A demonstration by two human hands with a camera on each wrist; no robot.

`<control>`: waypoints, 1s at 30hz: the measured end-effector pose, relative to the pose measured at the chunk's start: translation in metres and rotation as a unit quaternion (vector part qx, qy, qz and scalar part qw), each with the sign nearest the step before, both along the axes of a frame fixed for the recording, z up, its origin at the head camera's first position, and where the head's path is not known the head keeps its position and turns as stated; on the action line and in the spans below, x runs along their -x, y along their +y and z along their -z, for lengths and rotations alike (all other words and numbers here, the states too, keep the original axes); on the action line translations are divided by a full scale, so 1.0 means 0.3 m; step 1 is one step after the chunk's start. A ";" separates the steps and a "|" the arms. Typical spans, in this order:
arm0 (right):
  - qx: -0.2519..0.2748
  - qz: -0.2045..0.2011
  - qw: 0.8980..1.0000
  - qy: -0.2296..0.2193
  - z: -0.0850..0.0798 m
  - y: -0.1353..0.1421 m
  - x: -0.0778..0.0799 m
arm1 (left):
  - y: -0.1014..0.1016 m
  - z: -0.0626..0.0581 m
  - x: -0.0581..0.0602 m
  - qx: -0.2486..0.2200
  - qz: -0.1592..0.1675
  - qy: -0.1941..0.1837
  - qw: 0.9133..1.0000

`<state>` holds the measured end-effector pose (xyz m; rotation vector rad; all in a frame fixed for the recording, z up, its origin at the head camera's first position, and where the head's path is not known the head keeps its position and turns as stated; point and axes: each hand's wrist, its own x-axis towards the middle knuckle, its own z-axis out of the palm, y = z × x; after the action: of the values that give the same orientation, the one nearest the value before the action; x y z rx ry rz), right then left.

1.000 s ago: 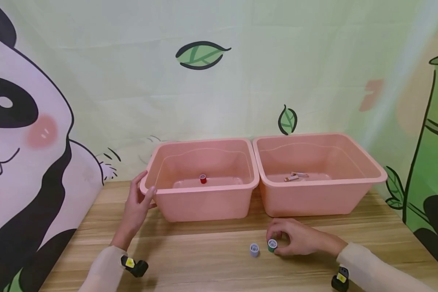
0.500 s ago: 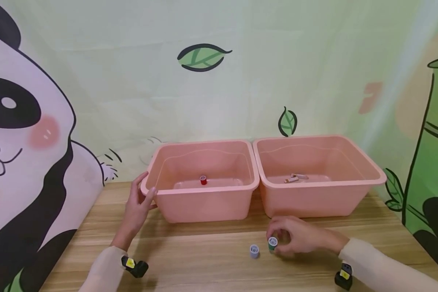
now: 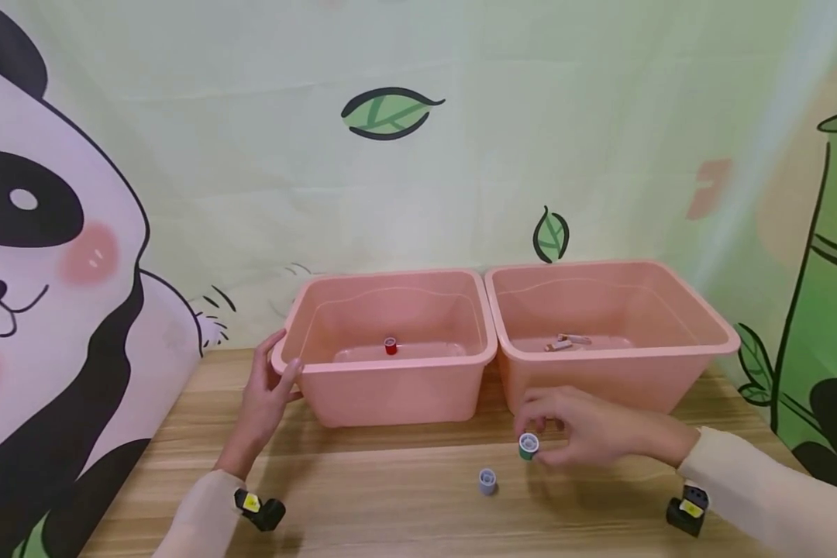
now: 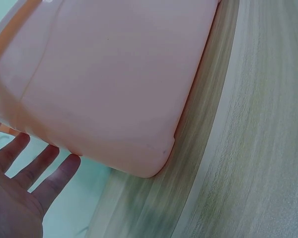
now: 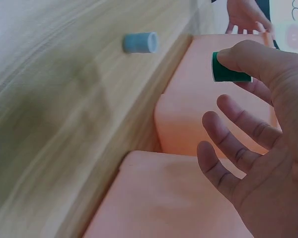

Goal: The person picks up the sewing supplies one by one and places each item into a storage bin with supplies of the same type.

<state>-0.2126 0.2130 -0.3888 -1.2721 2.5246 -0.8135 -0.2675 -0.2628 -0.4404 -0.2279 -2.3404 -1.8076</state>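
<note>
My right hand [image 3: 586,430] pinches a small green thread spool [image 3: 528,446] between thumb and forefinger, above the table in front of the right tub. The other fingers of that hand are spread in the right wrist view, where the green spool [image 5: 231,68] shows a pale rim. A light blue spool [image 3: 487,481] stands upright on the table to its left. My left hand [image 3: 263,399] holds the left pink tub [image 3: 390,395] at its front left corner, thumb on the rim. Its fingers [image 4: 57,181] touch the tub's outer wall [image 4: 124,74]. Inside that tub sits a red spool [image 3: 390,346].
A second pink tub [image 3: 600,380] stands close against the first on the right. Several small whitish, brown-ended pieces [image 3: 565,342] lie in it, their kind unclear. The wooden table [image 3: 390,496] runs in front. Behind hangs a printed cloth [image 3: 460,170] with a panda and leaves.
My right hand has raised the green spool off the table and moved it slightly towards the right tub. The left hand stays at the left tub's corner.
</note>
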 end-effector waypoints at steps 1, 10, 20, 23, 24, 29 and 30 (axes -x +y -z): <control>-0.001 0.001 1.000 0.001 -0.009 -0.001 -0.001 | 0.000 0.000 0.000 0.000 0.000 0.000 1.000; 0.010 -0.019 0.999 0.040 -0.061 -0.008 0.000 | -0.002 0.005 -0.001 -0.001 0.002 -0.003 1.000; 0.006 -0.015 1.000 0.026 -0.105 -0.018 -0.002 | 0.000 0.002 -0.002 -0.003 0.001 -0.004 1.000; 0.009 -0.017 0.999 0.029 -0.110 -0.020 -0.003 | 0.002 0.001 -0.004 -0.004 -0.002 -0.004 1.000; 0.010 -0.017 0.999 0.030 -0.111 -0.021 -0.003 | 0.002 0.000 -0.004 -0.004 -0.002 -0.004 1.000; 0.007 -0.015 0.999 0.037 -0.123 -0.027 -0.005 | 0.004 0.002 -0.004 -0.006 -0.001 -0.003 1.000; 0.006 -0.015 0.999 0.039 -0.126 -0.028 -0.006 | 0.004 0.002 -0.004 -0.006 -0.001 -0.003 1.000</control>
<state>-0.2108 0.2046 -0.3509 -1.3687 2.5572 -0.7873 -0.2662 -0.2616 -0.4410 -0.2185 -2.3319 -1.8222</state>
